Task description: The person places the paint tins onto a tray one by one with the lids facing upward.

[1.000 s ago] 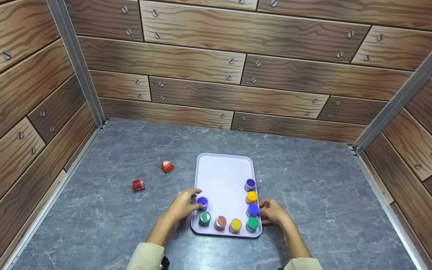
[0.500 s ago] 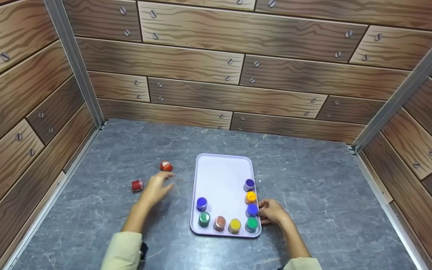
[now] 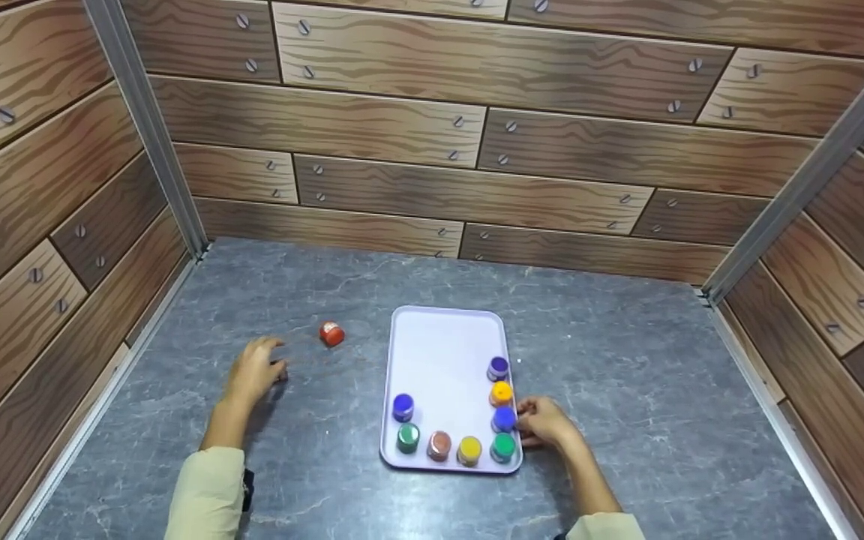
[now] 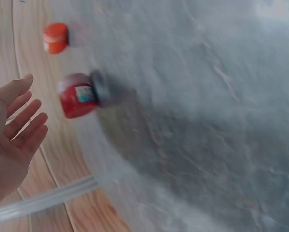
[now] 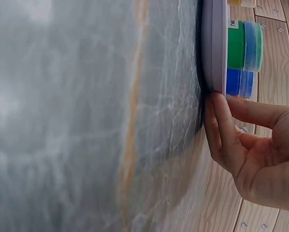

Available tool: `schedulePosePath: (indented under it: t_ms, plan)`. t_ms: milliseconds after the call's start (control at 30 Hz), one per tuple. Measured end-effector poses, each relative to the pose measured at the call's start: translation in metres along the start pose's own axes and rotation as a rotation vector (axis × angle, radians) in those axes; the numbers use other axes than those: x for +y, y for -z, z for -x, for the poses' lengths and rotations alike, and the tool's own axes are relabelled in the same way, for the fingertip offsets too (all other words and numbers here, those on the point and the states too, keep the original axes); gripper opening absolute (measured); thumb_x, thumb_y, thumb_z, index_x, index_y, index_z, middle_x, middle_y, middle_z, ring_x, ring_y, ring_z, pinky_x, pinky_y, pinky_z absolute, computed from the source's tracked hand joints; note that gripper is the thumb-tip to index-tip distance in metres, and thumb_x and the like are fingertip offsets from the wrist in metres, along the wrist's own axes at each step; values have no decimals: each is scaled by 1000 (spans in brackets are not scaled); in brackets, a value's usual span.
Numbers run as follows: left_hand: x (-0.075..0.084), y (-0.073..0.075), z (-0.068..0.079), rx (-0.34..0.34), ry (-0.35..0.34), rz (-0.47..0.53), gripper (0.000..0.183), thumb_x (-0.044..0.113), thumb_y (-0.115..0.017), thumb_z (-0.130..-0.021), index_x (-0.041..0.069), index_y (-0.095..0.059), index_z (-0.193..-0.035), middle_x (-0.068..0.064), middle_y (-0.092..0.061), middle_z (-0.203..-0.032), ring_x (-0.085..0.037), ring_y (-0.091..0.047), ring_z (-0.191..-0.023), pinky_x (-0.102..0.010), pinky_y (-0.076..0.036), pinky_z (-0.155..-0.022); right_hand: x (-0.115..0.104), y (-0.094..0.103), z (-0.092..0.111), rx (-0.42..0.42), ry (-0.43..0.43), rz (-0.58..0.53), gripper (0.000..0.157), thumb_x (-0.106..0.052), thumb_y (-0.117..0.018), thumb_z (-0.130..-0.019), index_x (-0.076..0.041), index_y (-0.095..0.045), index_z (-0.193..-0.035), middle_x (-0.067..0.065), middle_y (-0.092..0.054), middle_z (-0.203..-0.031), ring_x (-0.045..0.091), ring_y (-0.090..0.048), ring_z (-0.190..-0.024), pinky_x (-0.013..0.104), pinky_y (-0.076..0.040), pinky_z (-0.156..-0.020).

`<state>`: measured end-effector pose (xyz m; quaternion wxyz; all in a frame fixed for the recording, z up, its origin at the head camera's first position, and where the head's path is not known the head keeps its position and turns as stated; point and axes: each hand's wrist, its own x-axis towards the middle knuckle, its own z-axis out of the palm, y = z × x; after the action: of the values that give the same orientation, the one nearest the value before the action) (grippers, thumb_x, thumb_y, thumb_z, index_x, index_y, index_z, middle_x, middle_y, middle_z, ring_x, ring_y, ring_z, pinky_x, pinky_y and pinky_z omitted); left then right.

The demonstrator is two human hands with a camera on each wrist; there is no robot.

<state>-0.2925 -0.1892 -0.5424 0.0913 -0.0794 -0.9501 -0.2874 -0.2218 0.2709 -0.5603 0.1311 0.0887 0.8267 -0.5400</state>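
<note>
My left hand [image 3: 253, 369] is low beside a small red paint jar [image 4: 77, 102], which it hides in the head view. In the left wrist view its fingers are spread and apart from the jar. An orange paint jar [image 3: 332, 334] lies on its side farther to the right. My right hand [image 3: 546, 421] pinches the right rim of the pale lilac tray [image 3: 443, 310], thumb by a blue-lidded jar [image 3: 504, 418] and fingers outside the rim [image 5: 216, 58].
Paint jars stand along the tray's edges: purple [image 3: 498, 367], orange-yellow [image 3: 501, 393], green [image 3: 503, 447], yellow [image 3: 469, 450], brown [image 3: 439, 445], dark green [image 3: 408, 437] and blue [image 3: 403, 406]. Wood-patterned walls [image 3: 372, 120] enclose the grey marbled tabletop [image 3: 597, 345].
My left hand has gone from the blue jar on the tray's left side leftward, past the orange jar, to the red jar. The right hand has stayed at the tray's rim.
</note>
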Motion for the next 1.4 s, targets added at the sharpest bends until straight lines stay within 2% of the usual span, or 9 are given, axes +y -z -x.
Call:
schedulePosePath:
  t_ms: [233, 433, 733, 867, 1000, 1100, 1133, 1233, 1400]
  plan:
    - [-12, -5, 6, 2, -29, -30, 33, 3, -68, -76, -10, -60, -106, -26, -58, -107, -43, -52, -101, -52, -42, -86, -1, 1, 2, -7, 13, 12, 18, 9, -52, -72, 10, -52, -91, 10, -51, -71, 19, -53, -59, 31, -54, -52]
    - [-18, -8, 6, -66, -3, -34, 40, 7, -69, -79, -10, -58, -112, -28, -57, -108, -44, -52, -102, -52, -41, -87, -1, 1, 2, -1, 11, 24, 19, 9, -53, -72, 10, -52, -91, 10, -50, -72, 19, -53, -59, 31, -54, -51]
    - [-20, -8, 6, -83, -20, -10, 25, 2, -69, -77, -7, -61, -98, -20, -60, -88, -37, -57, -87, -50, -46, -75, 0, -1, 1, 21, -5, 17, 21, 11, -53, -71, 11, -53, -92, 12, -51, -73, 20, -53, -59, 32, -54, -52]
    - [-20, -9, 6, -84, -25, -28, 23, 1, -71, -75, -6, -61, -95, -18, -60, -85, -36, -57, -84, -49, -47, -73, 10, 2, -8, -6, 13, -1, 21, 11, -54, -71, 9, -52, -92, 13, -52, -74, 21, -54, -60, 35, -54, -52]
    - [-19, -10, 5, -85, -32, -54, 19, 2, -71, -73, -4, -61, -88, -16, -60, -80, -35, -58, -79, -48, -47, -68, 28, 5, -21, -57, 67, -41, 19, 10, -55, -71, 6, -52, -89, 12, -52, -73, 20, -55, -58, 34, -54, -50]
    - [-18, -10, 5, -85, -23, -66, 17, 3, -71, -73, -3, -60, -85, -15, -60, -77, -34, -58, -77, -48, -47, -66, 20, 5, -16, -57, 54, -36, 20, 9, -54, -70, 8, -52, -90, 11, -51, -73, 19, -54, -58, 33, -54, -50]
    - [-18, -9, 5, -85, -21, -67, 17, 3, -71, -74, -3, -61, -86, -15, -60, -78, -34, -58, -77, -48, -47, -66, 10, 3, -8, -35, 20, -22, 21, 10, -54, -70, 9, -51, -91, 13, -52, -74, 20, -55, -59, 35, -54, -52]
    - [-16, -9, 6, -73, -16, -68, 14, 3, -70, -74, -2, -61, -83, -13, -59, -76, -33, -58, -76, -47, -48, -65, 1, 2, 0, -35, 18, -24, 21, 11, -52, -71, 12, -49, -92, 15, -51, -74, 19, -54, -58, 34, -54, -52]
    - [-10, -8, 6, -44, -12, -55, 14, 5, -70, -74, -2, -60, -81, -14, -58, -77, -32, -58, -76, -47, -47, -65, 0, 1, 1, -14, 11, -10, 18, 11, -51, -73, 11, -50, -91, 16, -50, -74, 19, -53, -57, 32, -54, -52]
